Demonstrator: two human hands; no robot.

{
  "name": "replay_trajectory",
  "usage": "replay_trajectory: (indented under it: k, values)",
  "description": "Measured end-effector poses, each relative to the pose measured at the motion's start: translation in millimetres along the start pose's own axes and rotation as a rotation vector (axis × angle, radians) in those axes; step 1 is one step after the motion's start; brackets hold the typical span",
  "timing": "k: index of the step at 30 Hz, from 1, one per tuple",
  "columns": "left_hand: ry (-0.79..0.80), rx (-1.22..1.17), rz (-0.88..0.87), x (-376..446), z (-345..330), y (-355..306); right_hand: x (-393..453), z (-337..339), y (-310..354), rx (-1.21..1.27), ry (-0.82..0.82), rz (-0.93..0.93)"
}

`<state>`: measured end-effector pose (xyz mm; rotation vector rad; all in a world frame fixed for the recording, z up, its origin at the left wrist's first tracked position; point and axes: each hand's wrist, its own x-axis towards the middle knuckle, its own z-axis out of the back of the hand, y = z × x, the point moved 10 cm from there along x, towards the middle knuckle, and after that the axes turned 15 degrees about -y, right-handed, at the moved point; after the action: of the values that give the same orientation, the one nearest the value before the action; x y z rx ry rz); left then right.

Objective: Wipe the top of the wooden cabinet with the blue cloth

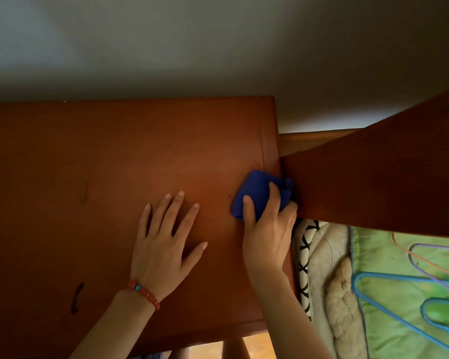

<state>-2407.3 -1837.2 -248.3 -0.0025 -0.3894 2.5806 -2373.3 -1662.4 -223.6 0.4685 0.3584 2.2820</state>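
Note:
The reddish-brown wooden cabinet top (114,156) fills the left and middle of the head view. A bunched blue cloth (255,189) lies on it near the right edge. My right hand (268,229) presses down on the cloth, fingers curled over it. My left hand (163,242) rests flat on the cabinet top to the left of the cloth, fingers spread, holding nothing; a red bead bracelet is on its wrist.
A wooden bed headboard (373,182) runs diagonally right of the cabinet, touching the cloth's right side. Below it lie a patterned pillow (305,255), a green sheet (399,307) and plastic hangers (399,281). A pale wall (218,47) stands behind. Dark marks show on the cabinet's left part.

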Motion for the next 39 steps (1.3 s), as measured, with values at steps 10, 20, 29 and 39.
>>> replay_trajectory:
  k: [10, 20, 29, 39]
  values:
    - [-0.019, 0.059, 0.058, 44.8, 2.6, 41.0, 67.1, -33.6, 37.0, 0.029, 0.059, -0.047]
    - [-0.039, 0.029, 0.073, 44.9, 3.6, 41.2, 119.9, -52.1, 56.7, 0.107, -0.009, -0.053]
    - [-0.039, 0.015, 0.072, 45.2, 3.4, 41.6, 118.8, -49.0, 48.2, 0.128, -0.021, -0.041]
    - [-0.067, 0.011, 0.067, 45.1, 5.6, 43.1, 118.8, -67.5, 92.6, 0.192, 0.122, 0.177]
